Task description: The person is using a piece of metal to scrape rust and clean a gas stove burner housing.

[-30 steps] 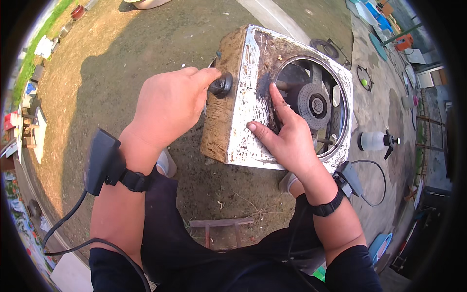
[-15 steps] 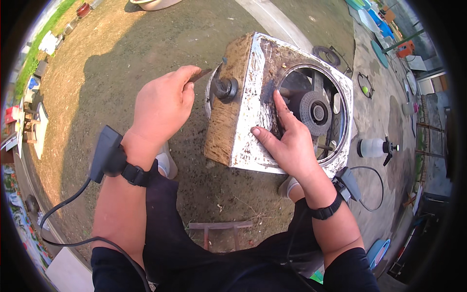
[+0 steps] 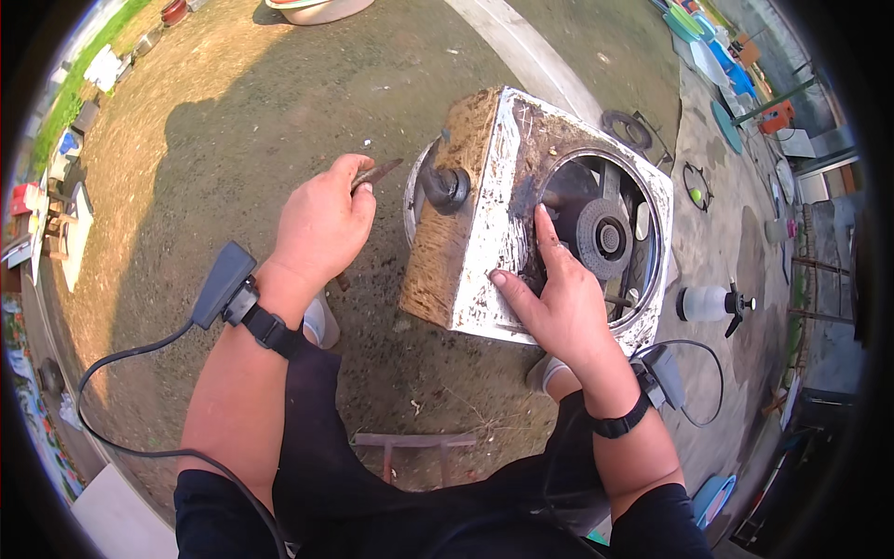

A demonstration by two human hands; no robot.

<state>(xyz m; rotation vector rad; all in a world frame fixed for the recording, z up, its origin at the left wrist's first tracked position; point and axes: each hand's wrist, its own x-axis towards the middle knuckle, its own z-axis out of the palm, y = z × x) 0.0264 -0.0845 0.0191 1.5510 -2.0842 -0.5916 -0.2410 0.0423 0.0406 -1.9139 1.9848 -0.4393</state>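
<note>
A grimy single-burner gas stove [image 3: 480,252] stands tilted between my knees, its white top toward the right and its rusty brown side toward the left. A dark control knob [image 3: 448,190] sticks out of that side. The round burner [image 3: 603,233] shows inside the ringed opening. My left hand [image 3: 321,219] is closed around a small knife, apart from the stove; the dark blade [image 3: 380,173] points right toward the knob. My right hand [image 3: 563,298] holds the stove at the opening, thumb on the top plate and forefinger stretched along the rim. Its other fingers are mostly hidden.
A spray bottle [image 3: 710,304] lies on the concrete at right. Beyond the stove are a black ring [image 3: 626,129] and a wire stand [image 3: 697,186]. A basin [image 3: 321,9] sits far ahead. A low stool edge [image 3: 414,440] shows between my legs.
The knife in my left hand has drawn back from the stove's side and is now apart from it. The stove sits slightly lower in view, with my right hand still on it.
</note>
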